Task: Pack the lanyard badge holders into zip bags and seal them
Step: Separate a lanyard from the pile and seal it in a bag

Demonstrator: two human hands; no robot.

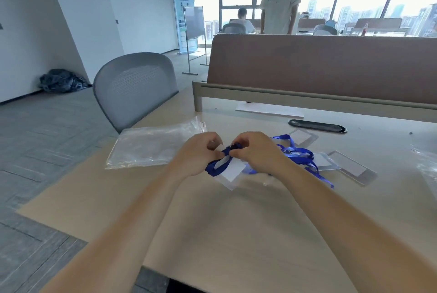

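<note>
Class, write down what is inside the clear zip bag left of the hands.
Nothing shows inside the zip bag; only the desk shows through. The left hand hides part of its right edge.

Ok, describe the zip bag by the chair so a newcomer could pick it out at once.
Start at the beige desk and go to its left corner, near the grey chair. The zip bag lies flat there, just left of the left hand. Unlike the badge holders on the right, it is large and clear, with no white card or blue lanyard.

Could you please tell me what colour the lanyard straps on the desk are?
Blue. The lanyard straps show clearly in the head view, tangled by the right hand.
</note>
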